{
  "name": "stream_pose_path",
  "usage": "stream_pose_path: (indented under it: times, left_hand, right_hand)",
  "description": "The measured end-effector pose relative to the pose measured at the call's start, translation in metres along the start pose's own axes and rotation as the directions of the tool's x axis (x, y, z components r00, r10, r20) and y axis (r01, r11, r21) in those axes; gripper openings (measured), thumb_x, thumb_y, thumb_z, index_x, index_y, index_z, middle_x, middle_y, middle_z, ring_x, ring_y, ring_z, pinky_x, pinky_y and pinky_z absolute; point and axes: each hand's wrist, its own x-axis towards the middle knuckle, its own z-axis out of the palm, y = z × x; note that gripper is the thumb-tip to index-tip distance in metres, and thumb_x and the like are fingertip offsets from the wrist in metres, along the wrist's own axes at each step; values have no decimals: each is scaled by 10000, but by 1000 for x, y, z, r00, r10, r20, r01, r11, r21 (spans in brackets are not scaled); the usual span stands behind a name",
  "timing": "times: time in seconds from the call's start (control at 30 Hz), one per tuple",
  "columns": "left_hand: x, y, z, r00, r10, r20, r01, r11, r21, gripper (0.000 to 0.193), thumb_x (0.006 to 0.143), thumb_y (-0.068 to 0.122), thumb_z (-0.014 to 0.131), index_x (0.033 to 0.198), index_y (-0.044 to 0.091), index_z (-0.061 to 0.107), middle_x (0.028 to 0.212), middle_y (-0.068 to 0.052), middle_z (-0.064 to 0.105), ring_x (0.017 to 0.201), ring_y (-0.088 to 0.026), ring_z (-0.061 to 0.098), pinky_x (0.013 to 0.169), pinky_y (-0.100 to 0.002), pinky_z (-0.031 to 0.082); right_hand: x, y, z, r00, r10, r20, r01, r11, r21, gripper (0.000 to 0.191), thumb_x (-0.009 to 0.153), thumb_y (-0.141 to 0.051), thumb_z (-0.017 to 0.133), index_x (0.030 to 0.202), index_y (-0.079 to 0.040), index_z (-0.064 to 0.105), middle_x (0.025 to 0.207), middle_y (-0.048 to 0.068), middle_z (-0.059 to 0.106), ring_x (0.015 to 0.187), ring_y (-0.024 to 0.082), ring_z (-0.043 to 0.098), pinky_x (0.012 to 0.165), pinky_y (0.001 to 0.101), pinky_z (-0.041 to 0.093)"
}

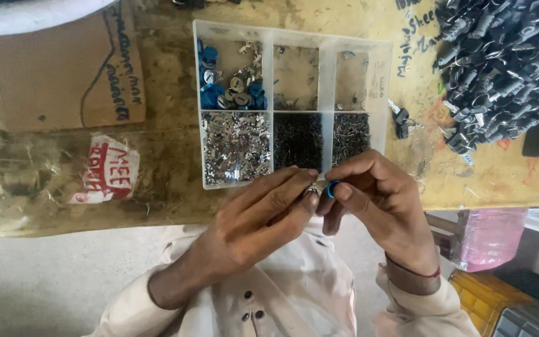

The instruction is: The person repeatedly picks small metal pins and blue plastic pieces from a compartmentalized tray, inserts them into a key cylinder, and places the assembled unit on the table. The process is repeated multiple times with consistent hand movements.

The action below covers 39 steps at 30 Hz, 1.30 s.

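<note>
Head view, looking down at a worn yellowish workbench [157, 131].

Left hand [254, 215]: fingers extended and pressed together, tips pinched on a small silver metal ring [312, 190]. Right hand [375, 193]: thumb and forefinger closed on a small blue cap [330, 188]. The blue cap and the metal ring are held touching each other, just in front of the near edge of the clear plastic compartment tray [268, 109]. Whether the two parts are joined cannot be told.

Tray contents, as seen:
- far left compartment: blue caps and round silver pieces [231, 84], mixed
- far middle and far right compartments: nearly bare, a few scraps only
- near left compartment: small shiny metal stampings [235, 146]
- near middle compartment: fine dark parts [297, 140], kind not resolvable
- near right compartment: thin wire-like bits [350, 132]

To the right of the tray, a pair of dark keyed pieces [400, 122] is noted lying loose. A large heap of dark grey locks with keys [503, 68] is seen at the far right of the bench. A cardboard sheet [51, 68] with handwriting lies at the left, a red-and-white label [107, 171] near it. Cream sleeves are worn; a red thread [428, 273] is seen at the right wrist.
</note>
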Motion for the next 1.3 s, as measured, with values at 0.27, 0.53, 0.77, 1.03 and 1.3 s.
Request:
stream_pose_path:
  times: [0.27, 0.53, 0.77, 1.03, 1.3]
  left_hand:
    - [-2, -2, 0, 996, 87, -5, -86, 990, 111, 222, 952, 39, 791, 1098, -43, 646, 1319, -243, 629, 1199, -388, 696, 998, -463, 636]
    - [-5, 3, 10, 997, 82, -10, -80, 988, 132, 310, 996, 5, 721, 1257, -103, 594, 1302, -275, 661, 1188, -412, 698, 1020, -510, 623]
    - [-8, 17, 27, 972, -110, -206, 128, 989, 77, 314, 967, -136, 640, 1281, -139, 617, 1241, -258, 697, 1208, -382, 715, 1036, -440, 638]
    - [-15, 0, 32, 977, -147, -155, 139, 988, -66, 495, 866, -197, 612, 1350, -103, 567, 1295, -251, 686, 1254, -378, 691, 1086, -446, 616]
    - [-15, 0, 37, 974, -179, -142, 170, 983, -71, 478, 902, -175, 652, 1362, -69, 574, 1309, -220, 687, 1252, -356, 700, 1076, -419, 626]
  right_hand:
    - [8, 12, 2, 994, 1, 105, -11, 996, 90, 137, 1061, -61, 575, 1092, 12, 464, 849, 131, 668, 673, 171, 695, 534, 276, 580]
    - [10, 20, -1, 973, 8, 231, -40, 990, 132, 283, 1063, -50, 607, 1237, -50, 384, 1100, 66, 548, 980, 122, 589, 820, 286, 555]
    - [14, 10, 12, 976, -78, 203, 71, 997, 43, 631, 841, 97, 691, 1329, -84, 334, 1103, 5, 554, 1054, 140, 611, 875, 304, 579]
    - [17, 22, -108, 839, -510, -190, -76, 235, -969, 266, 991, 43, 735, 1240, 14, 643, 1159, 169, 613, 1042, 314, 559, 900, 391, 474]
    - [27, 58, -119, 827, -541, -152, 6, 279, -960, 250, 1037, 8, 689, 1271, 8, 603, 1185, 172, 597, 1136, 350, 515, 1004, 454, 426]
